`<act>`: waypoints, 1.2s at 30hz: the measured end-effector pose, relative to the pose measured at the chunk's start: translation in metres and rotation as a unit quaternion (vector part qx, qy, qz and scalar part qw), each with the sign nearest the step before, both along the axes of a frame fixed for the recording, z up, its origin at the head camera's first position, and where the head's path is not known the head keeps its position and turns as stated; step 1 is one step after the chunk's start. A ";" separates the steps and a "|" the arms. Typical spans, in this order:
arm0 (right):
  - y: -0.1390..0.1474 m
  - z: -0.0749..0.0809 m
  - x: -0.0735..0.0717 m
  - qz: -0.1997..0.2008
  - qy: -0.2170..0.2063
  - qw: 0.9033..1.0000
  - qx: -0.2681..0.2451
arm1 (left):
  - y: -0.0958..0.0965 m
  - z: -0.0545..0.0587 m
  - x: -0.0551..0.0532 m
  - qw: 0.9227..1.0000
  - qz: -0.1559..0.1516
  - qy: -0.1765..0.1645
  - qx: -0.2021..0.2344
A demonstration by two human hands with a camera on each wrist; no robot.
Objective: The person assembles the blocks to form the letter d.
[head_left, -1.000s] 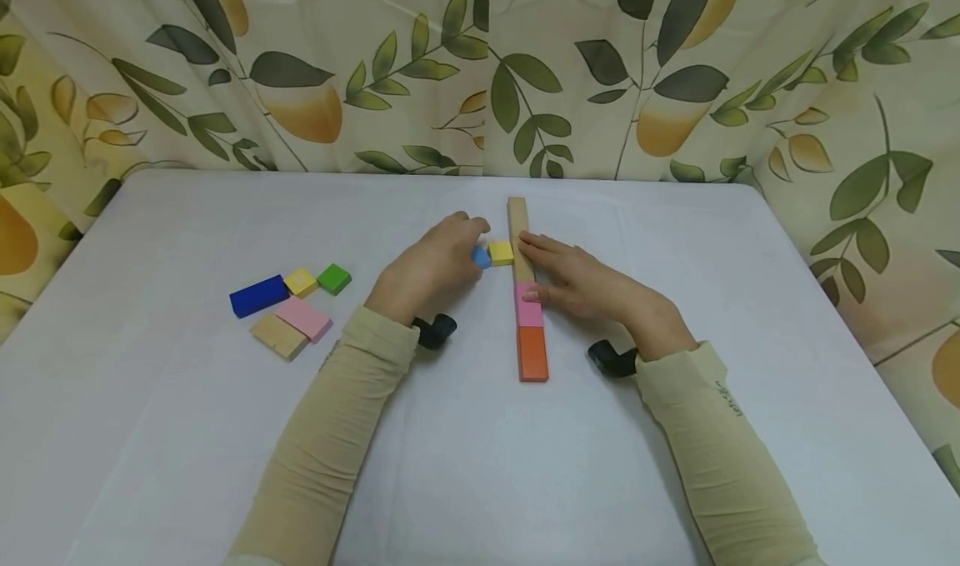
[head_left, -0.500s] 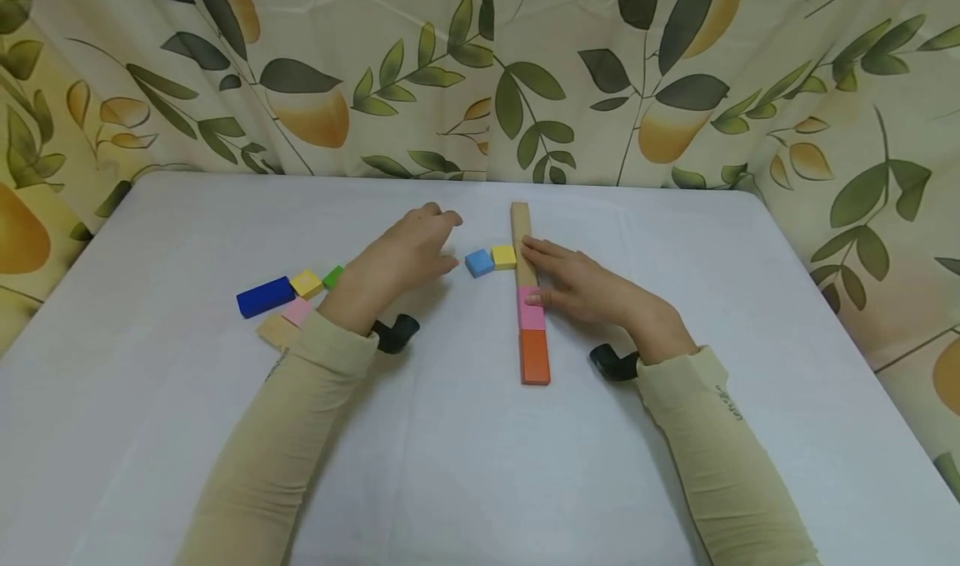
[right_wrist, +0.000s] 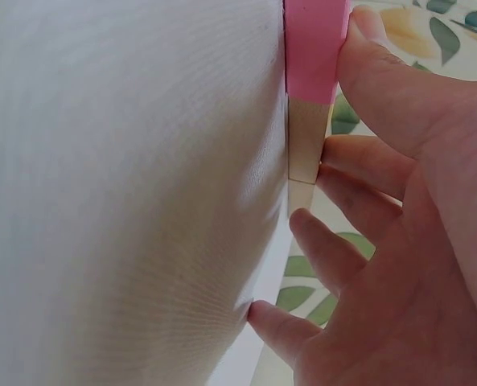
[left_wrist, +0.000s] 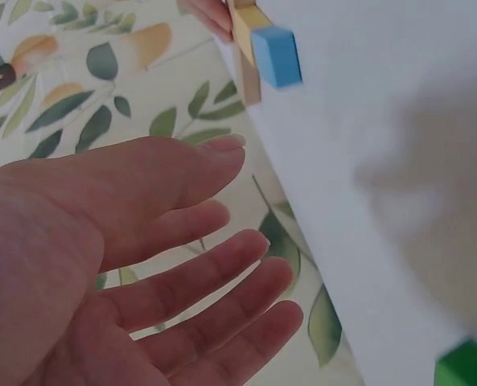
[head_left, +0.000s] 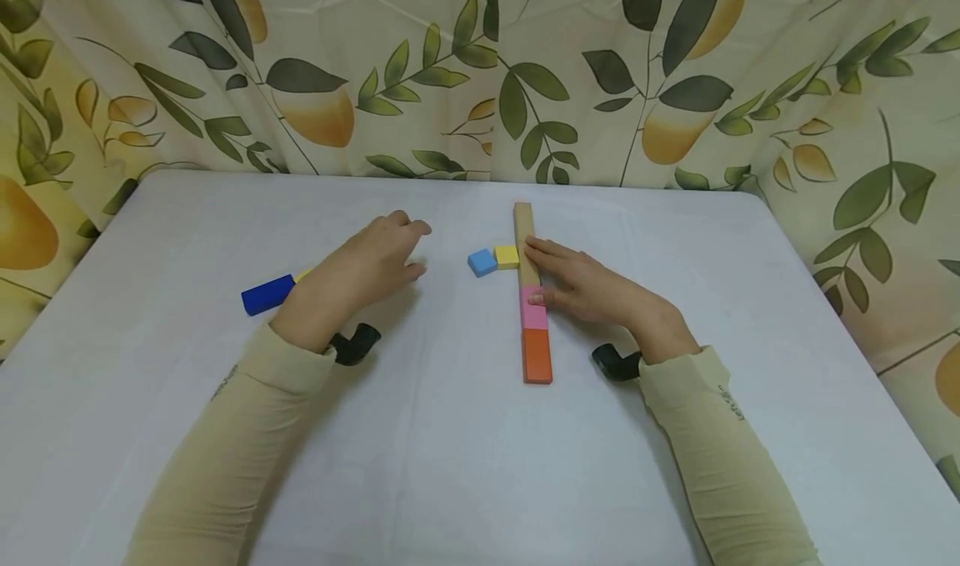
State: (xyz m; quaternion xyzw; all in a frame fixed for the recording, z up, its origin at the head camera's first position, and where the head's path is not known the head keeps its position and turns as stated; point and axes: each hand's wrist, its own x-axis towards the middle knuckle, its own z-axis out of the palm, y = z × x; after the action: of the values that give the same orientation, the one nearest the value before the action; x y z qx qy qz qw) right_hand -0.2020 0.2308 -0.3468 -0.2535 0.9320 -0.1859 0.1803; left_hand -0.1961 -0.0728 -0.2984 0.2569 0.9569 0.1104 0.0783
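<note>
Head view: right grip (head_left: pixel 585 284) touches pink block (head_left: pixel 534 317); left grip (head_left: pixel 351 270) above table (head_left: pixel 450 466).

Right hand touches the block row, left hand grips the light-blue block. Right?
Not quite: the left hand grips nothing; the head view shows it empty, apart from the light-blue block. The right hand does touch the block row.

Small lettering (head_left: pixel 731 402), on both sleeves (head_left: pixel 727 458), seemingly unreadable
</note>
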 end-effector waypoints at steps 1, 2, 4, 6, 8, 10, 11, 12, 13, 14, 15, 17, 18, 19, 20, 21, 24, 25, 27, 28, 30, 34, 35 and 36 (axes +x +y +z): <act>0.000 0.000 0.000 0.001 0.001 1.000 0.001 | -0.004 0.001 0.000 1.000 0.000 0.001 0.000; 0.000 0.000 0.000 0.001 0.002 1.000 0.001 | -0.008 0.002 0.001 1.000 0.002 0.002 0.001; 0.000 0.001 -0.001 0.000 0.002 1.000 0.002 | -0.015 0.003 0.002 1.000 0.004 0.005 0.008; 0.001 0.001 -0.001 -0.001 0.000 1.000 0.001 | -0.021 0.004 0.003 1.000 0.005 0.012 0.010; 0.000 0.001 -0.001 -0.002 -0.002 1.000 0.001 | -0.026 0.004 0.005 1.000 0.006 0.016 0.012; 0.000 0.000 -0.001 -0.003 -0.004 1.000 0.001 | -0.032 0.004 0.006 1.000 0.010 0.014 0.011; 0.000 0.000 -0.001 -0.003 -0.005 1.000 0.002 | -0.034 0.004 0.007 1.000 0.011 0.012 0.011; 0.000 0.000 -0.001 -0.004 -0.005 1.000 0.003 | -0.036 0.005 0.008 1.000 0.013 0.010 0.010; -0.001 0.000 -0.001 -0.003 -0.005 1.000 0.004 | -0.039 0.005 0.009 1.000 0.015 0.007 0.012; -0.001 0.000 -0.001 -0.004 -0.005 1.000 0.005 | -0.041 0.005 0.010 1.000 0.017 0.006 0.014; -0.001 0.000 -0.001 -0.004 -0.005 1.000 0.005 | -0.043 0.005 0.010 1.000 0.019 0.005 0.017; -0.001 0.000 -0.001 -0.005 -0.004 1.000 0.006 | -0.048 0.005 0.011 1.000 0.021 0.004 0.023; -0.001 0.000 -0.001 -0.005 -0.004 1.000 0.005 | -0.049 0.005 0.011 0.999 0.023 0.002 0.023; -0.001 0.000 -0.001 -0.004 -0.003 1.000 0.005 | -0.051 0.004 0.011 0.999 0.025 0.000 0.025; -0.001 0.000 -0.001 -0.003 -0.003 1.000 0.004 | -0.053 0.003 0.012 0.999 0.027 -0.002 0.028; -0.001 -0.001 -0.001 -0.002 -0.003 1.000 0.003 | -0.055 0.003 0.012 0.999 0.029 -0.007 0.028; 0.000 -0.001 -0.001 -0.001 -0.002 1.000 0.003 | -0.059 0.001 0.012 0.999 0.037 -0.026 0.024; 0.000 -0.001 -0.001 -0.002 -0.003 1.000 0.003 | -0.061 0.000 0.012 0.998 0.039 -0.033 0.025; 0.000 -0.001 -0.001 -0.004 -0.003 1.000 0.003 | -0.063 -0.001 0.012 0.998 0.045 -0.051 0.020; 0.000 -0.001 -0.001 -0.004 -0.003 1.000 0.002 | -0.064 -0.002 0.012 0.997 0.048 -0.060 0.018; 0.000 -0.001 -0.001 -0.004 -0.003 1.000 0.000 | -0.065 -0.004 0.012 0.995 0.054 -0.077 0.015; 0.001 -0.001 0.000 -0.001 -0.001 1.000 -0.003 | -0.066 -0.006 0.012 0.993 0.064 -0.102 0.012; 0.000 -0.001 0.000 0.000 0.000 1.000 -0.003 | -0.067 -0.007 0.012 0.992 0.064 -0.105 0.012; 0.000 0.000 0.000 0.000 0.001 1.000 -0.003 | -0.067 -0.007 0.012 0.992 0.063 -0.107 0.010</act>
State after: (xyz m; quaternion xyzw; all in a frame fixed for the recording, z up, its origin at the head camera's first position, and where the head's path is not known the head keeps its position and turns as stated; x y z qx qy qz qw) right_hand -0.2021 0.2312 -0.3470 -0.2542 0.9315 -0.1889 0.1787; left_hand -0.1845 -0.1400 -0.3056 0.1840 0.9562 0.1516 0.1701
